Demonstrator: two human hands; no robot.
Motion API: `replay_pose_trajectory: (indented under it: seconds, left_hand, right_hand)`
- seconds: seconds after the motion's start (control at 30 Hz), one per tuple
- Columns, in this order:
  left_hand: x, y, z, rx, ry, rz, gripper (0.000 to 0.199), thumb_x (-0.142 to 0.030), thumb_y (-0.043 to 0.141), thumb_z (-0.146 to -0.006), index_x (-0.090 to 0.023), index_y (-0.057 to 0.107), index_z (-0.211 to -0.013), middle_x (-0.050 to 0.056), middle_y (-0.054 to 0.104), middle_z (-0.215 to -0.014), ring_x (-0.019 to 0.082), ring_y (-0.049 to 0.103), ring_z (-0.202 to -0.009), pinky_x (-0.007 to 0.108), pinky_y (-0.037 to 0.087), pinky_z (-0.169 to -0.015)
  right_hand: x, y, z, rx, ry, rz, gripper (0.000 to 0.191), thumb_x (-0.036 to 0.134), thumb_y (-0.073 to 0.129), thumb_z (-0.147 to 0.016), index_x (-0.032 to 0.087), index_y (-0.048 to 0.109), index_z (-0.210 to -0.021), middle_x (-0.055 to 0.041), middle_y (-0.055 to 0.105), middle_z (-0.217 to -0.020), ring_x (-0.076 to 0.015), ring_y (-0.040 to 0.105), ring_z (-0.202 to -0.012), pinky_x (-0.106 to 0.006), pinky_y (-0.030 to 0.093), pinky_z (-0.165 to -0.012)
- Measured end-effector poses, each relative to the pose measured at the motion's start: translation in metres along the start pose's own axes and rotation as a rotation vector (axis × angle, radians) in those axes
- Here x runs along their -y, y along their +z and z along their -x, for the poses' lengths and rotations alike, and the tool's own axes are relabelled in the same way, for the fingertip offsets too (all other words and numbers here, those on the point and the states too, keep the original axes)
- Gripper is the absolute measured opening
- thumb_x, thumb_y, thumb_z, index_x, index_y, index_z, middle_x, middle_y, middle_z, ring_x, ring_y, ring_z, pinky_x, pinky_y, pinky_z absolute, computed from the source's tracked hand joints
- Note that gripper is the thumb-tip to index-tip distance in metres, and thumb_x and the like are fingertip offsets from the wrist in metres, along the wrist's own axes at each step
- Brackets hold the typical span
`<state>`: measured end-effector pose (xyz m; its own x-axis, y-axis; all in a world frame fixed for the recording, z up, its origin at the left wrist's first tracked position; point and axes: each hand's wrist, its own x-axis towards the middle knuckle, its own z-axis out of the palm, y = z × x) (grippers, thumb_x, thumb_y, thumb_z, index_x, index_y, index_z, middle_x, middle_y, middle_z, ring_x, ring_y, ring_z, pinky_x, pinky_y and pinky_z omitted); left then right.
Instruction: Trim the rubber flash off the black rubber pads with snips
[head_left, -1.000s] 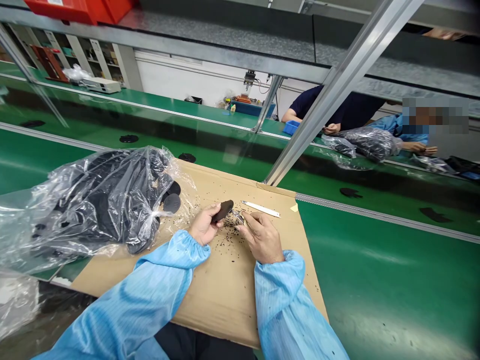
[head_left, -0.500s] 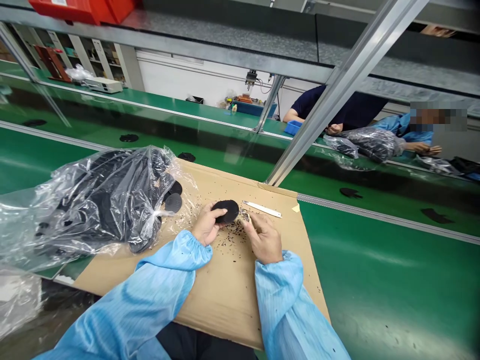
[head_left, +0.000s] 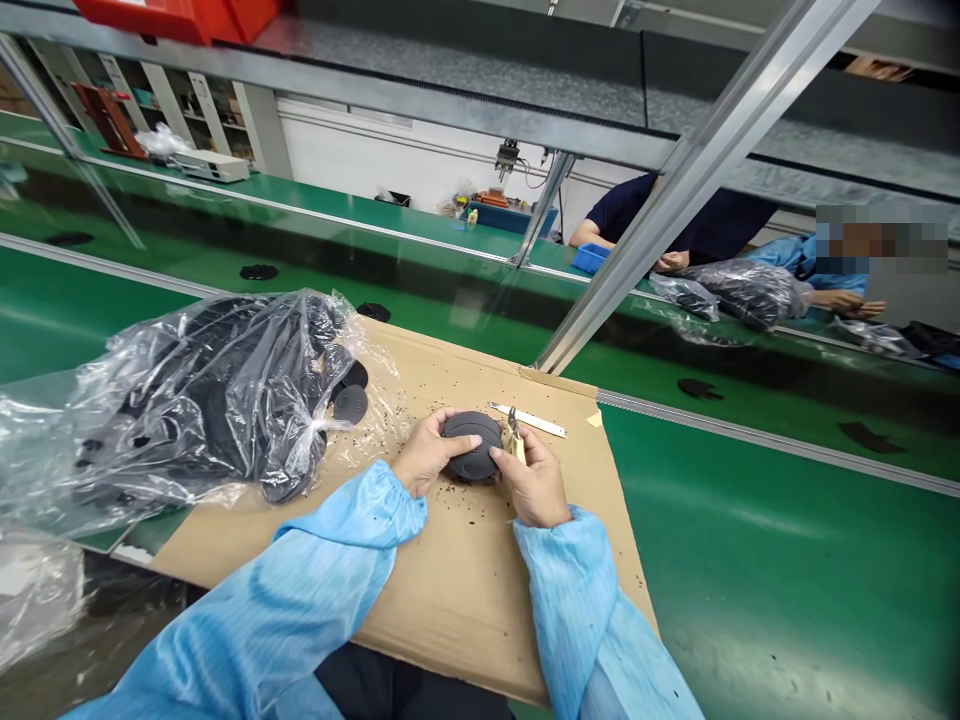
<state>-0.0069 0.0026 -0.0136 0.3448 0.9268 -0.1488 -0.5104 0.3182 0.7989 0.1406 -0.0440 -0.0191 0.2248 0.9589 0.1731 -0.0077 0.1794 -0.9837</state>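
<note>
While both hands [head_left: 431, 452] [head_left: 534, 482] grip a black disc [head_left: 472, 446], bagged discs [head_left: 210, 400] lie near.

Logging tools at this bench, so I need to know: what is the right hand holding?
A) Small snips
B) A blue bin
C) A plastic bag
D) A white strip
A: the right hand grips small snips against the dark disc.

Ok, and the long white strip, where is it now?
In the head view, the white strip lies on the cardboard sheet near its far edge, just beyond the small nippers in the person's right hand.
</note>
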Motion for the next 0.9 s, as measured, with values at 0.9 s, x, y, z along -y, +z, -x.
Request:
replay_pose_trajectory:
  seconds: [0.9]
  left_hand:
    - [-0.016, -0.009, -0.006, -0.021, -0.287, 0.36, 0.015, -0.018, 0.069, -0.077, -0.014, 0.059, -0.087, -0.001, 0.053, -0.065, 0.006, 0.044, -0.043, 0.016, 0.024, -0.034]
  right_hand:
    - [0.011, -0.001, 0.012, 0.167, -0.516, 1.016, 0.045, 0.048, 0.051, -0.091, 0.019, 0.061, -0.124, -0.0108, 0.062, -0.103, -0.022, 0.062, -0.093, -0.034, 0.053, -0.083]
